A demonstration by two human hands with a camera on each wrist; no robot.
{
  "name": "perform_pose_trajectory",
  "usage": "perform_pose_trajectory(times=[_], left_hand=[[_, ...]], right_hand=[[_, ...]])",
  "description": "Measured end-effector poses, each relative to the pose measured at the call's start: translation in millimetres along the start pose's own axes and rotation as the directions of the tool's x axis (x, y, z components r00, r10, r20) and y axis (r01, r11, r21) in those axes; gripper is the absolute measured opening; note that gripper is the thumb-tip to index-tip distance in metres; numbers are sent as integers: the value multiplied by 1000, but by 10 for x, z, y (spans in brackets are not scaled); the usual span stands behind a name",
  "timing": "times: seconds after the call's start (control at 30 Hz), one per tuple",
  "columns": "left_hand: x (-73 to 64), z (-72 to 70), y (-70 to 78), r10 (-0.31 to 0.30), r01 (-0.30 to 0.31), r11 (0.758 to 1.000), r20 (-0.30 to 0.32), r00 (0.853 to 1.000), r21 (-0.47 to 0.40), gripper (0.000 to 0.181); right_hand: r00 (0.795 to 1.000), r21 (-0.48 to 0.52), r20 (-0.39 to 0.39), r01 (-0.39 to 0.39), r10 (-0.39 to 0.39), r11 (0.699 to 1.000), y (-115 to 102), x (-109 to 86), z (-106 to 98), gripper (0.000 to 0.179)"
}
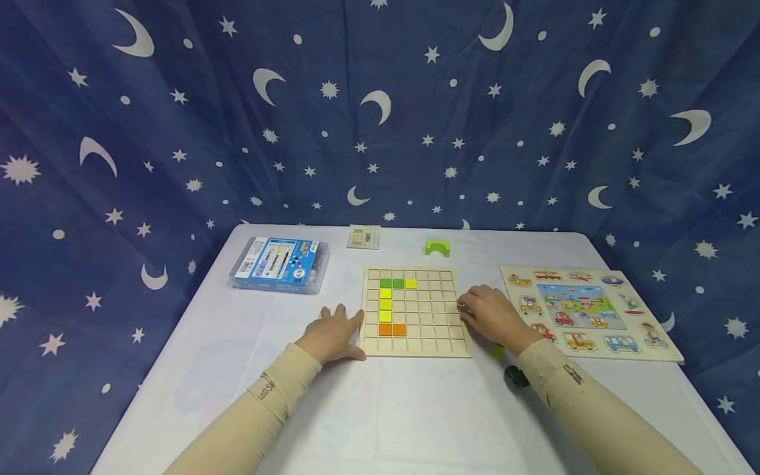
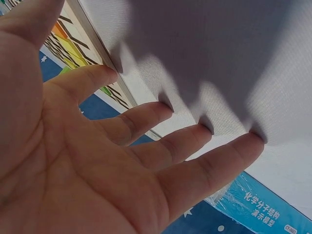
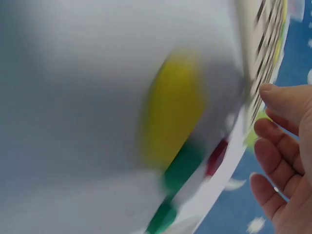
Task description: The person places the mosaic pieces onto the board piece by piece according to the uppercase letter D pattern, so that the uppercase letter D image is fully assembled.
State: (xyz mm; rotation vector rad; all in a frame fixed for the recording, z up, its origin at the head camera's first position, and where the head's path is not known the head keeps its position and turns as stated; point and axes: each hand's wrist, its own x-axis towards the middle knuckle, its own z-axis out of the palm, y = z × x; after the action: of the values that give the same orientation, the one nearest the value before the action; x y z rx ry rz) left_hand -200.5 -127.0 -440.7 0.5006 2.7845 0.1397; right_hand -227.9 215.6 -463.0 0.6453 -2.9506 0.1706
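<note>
A wooden grid board [image 1: 439, 323] lies flat on the white table, with green tiles [image 1: 386, 284], yellow tiles [image 1: 385, 305] and orange tiles [image 1: 392, 329] in its left columns. At the board's left edge is my left hand [image 1: 332, 335], fingers spread, fingertips on the cloth and nothing in its grasp. My right hand [image 1: 491, 313] is at the right edge, its thumb tip overlapping the rim in the right wrist view and its other fingers loosely bent. No held thing shows there. Near that hand lie a blurred yellow tile [image 3: 175, 107], green tiles [image 3: 183, 168] and a dark red tile [image 3: 216, 158].
A boxed blue kit [image 1: 282, 264] sits at the back left. Behind the board are a small pattern card [image 1: 364, 237] and a green arch block [image 1: 437, 249]. To the right lies a picture puzzle board [image 1: 644, 310]. A black object [image 1: 515, 377] is beside the right forearm.
</note>
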Motion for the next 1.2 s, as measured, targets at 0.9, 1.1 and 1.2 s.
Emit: perform_pose_trajectory(times=[0.9, 1.1, 1.2], left_hand=[[5, 3, -7, -4, 4, 1000, 0, 1000, 11, 95], [4, 4, -1, -2, 2, 1000, -3, 1000, 12, 95], [9, 9, 3, -4, 4, 1000, -3, 1000, 16, 95]], right_hand=[[998, 42, -3, -63, 63, 997, 278, -71, -10, 24], [999, 84, -17, 40, -39, 996, -3, 55, -30, 22], [998, 89, 1, 66, -66, 994, -131, 147, -9, 23]])
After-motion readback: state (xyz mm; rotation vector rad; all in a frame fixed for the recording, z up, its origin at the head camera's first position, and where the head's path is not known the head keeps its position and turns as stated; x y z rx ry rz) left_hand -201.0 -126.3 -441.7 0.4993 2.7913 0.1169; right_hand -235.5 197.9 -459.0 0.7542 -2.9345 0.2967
